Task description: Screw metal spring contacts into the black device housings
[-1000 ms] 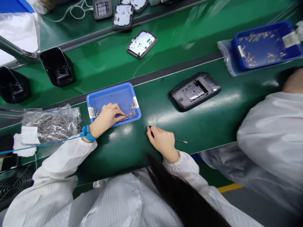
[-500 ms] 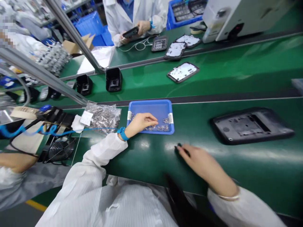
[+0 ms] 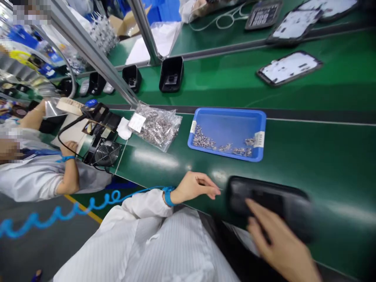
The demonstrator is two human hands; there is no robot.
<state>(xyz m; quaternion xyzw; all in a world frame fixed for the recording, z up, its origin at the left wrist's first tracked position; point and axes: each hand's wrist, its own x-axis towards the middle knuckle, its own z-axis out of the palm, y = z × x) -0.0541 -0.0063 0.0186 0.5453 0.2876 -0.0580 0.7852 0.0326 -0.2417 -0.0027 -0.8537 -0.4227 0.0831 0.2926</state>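
My left hand (image 3: 196,187) hovers over the near edge of the bench, thumb and fingertips pinched together; anything between them is too small to make out. Just to its right a black plastic device housing (image 3: 243,192) lies on the bench, blurred by motion. My right hand (image 3: 276,235) reaches over the near side of this housing, with fingers on it and something dark showing between finger and thumb. Beyond both hands stands a shallow blue tray (image 3: 229,113) with small metal screws (image 3: 202,139) heaped at its left and along its near side.
A clear bag of metal parts (image 3: 157,127) lies left of the tray. Further left are a fan unit (image 3: 107,152) and a co-worker's hand (image 3: 69,148). Black open cups (image 3: 172,74) and a white-backed panel (image 3: 290,68) sit on the green strip behind. A metal post (image 3: 143,29) rises there.
My left hand has left the tray and come nearer to my body. The housing has shifted left and closer, with my right hand now on it. The view has turned left.
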